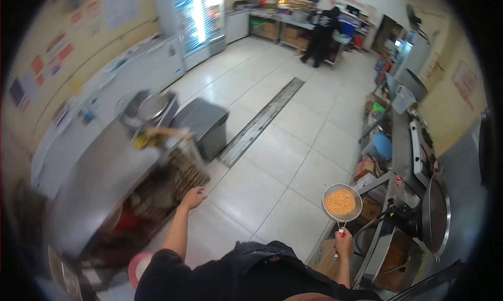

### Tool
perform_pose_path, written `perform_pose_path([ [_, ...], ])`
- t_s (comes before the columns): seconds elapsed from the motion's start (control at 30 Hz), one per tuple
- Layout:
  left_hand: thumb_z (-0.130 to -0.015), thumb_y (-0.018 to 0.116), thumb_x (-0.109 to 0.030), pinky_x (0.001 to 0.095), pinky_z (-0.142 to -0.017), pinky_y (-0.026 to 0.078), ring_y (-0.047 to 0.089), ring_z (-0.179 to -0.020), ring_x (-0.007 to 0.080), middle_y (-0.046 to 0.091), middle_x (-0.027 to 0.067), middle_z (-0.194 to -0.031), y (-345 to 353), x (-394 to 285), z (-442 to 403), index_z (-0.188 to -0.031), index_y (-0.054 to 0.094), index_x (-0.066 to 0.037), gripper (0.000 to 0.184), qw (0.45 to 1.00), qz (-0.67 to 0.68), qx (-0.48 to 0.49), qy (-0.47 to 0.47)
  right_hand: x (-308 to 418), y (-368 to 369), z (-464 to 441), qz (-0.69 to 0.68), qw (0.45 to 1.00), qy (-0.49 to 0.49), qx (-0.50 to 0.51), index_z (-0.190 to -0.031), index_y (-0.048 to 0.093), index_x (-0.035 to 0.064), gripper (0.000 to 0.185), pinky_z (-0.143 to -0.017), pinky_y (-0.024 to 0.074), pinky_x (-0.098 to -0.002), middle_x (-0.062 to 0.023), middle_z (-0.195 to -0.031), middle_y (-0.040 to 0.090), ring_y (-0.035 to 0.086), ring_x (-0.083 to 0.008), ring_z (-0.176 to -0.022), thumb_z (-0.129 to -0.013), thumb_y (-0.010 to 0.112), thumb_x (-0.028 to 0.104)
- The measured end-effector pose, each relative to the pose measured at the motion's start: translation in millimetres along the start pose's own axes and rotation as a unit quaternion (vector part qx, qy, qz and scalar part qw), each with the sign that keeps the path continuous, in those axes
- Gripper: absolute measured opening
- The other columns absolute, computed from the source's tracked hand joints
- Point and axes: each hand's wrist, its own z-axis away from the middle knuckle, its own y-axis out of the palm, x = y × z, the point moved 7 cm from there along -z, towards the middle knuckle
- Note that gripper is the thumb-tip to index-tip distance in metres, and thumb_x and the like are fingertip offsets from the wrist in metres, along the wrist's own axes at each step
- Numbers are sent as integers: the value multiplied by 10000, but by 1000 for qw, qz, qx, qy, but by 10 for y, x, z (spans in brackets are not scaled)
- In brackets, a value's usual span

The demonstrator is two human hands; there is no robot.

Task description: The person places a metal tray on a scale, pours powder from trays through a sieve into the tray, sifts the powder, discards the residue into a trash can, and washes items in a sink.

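My right hand is wrapped round the red handle of a wire-mesh strainer, held out over the floor beside the right-hand counter. Inside the strainer lies a heap of orange, crumbly food; its exact kind I cannot make out. On the other side, my left hand hangs free near the end of the steel table, fingers loosely apart and nothing visible in them.
On the left stand a steel table, a grey lidded bin and a chest freezer. A floor drain runs ahead. Right, a counter holds a stove and a steel pan. A person stands at the back.
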Motion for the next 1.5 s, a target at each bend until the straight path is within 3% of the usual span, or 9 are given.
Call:
perform_pose_path([
  [0.27,-908,707,-308,347,-900,512,658,-1042,227,683,135,-1171,117,-1822,-2807,-1261,615,-24,462,983,104,43,144,187,657,-2073,-103,981,161,-40,-1110,635,-71,323,-372,438,-307,-77,-652,597,561,-143,-412,-827,637,84],
  [0.33,-931,684,-314,332,-920,502,649,-1052,195,692,112,-1148,442,-1419,-3270,-1255,625,-30,435,981,139,34,133,287,1048,-2866,-119,980,160,-4,-1043,652,-57,282,-379,454,-314,-66,-638,583,565,-147,-413,-818,632,112],
  [0.4,-958,637,-311,326,-942,495,645,-1067,193,687,130,-1151,830,-637,-3319,-1264,606,-7,432,980,184,38,-69,576,1429,-3626,-144,979,145,5,-985,659,-36,222,-382,453,-313,-59,-615,565,566,-150,-417,-829,625,119],
  [0.47,-925,651,-295,365,-864,504,639,-981,194,711,120,-1022,1191,391,-3228,-1114,666,7,356,995,91,-4,-46,1068,1856,-4299,-134,984,97,70,-986,661,-30,213,-390,456,-312,-71,-618,584,568,-152,-424,-835,637,118],
  [0.5,-924,652,-301,367,-858,503,638,-979,194,706,115,-1024,1268,487,-3090,-1117,664,0,358,984,74,51,-152,1371,2049,-4644,-148,982,79,90,-1005,662,-27,227,-396,458,-311,-72,-626,597,571,-150,-429,-838,647,125],
  [0.7,-915,658,-336,379,-819,493,626,-968,199,674,81,-1037,1219,543,-2905,-1139,650,-37,374,866,237,47,-437,3125,3644,-6369,-174,951,-38,252,-1132,661,14,304,-418,456,-298,-53,-648,622,568,-124,-448,-870,671,169],
  [1.07,-897,669,-400,400,-747,476,605,-949,206,614,20,-1059,1284,485,-3823,-1180,623,-107,410,615,561,-248,-495,6392,6949,-7722,-179,811,-195,522,-1197,616,-2,326,-377,384,-254,1,-638,555,495,-78,-422,-910,661,145],
  [1.27,-909,659,-453,366,-744,499,608,-987,177,627,18,-1129,244,-237,-4485,-1279,615,-185,460,614,544,-350,-452,7288,8177,-7710,-127,734,-249,619,-1193,583,-11,331,-362,363,-252,-4,-637,543,472,-76,-403,-909,664,137],
  [1.5,-929,674,-279,274,-676,480,575,-778,128,642,24,-894,1191,-1112,-3873,-1256,637,-119,366,381,406,-579,-596,7809,9906,-7844,-33,651,-250,716,-1138,596,4,300,-364,391,-272,-28,-661,553,487,-105,-399,-880,681,130],
])
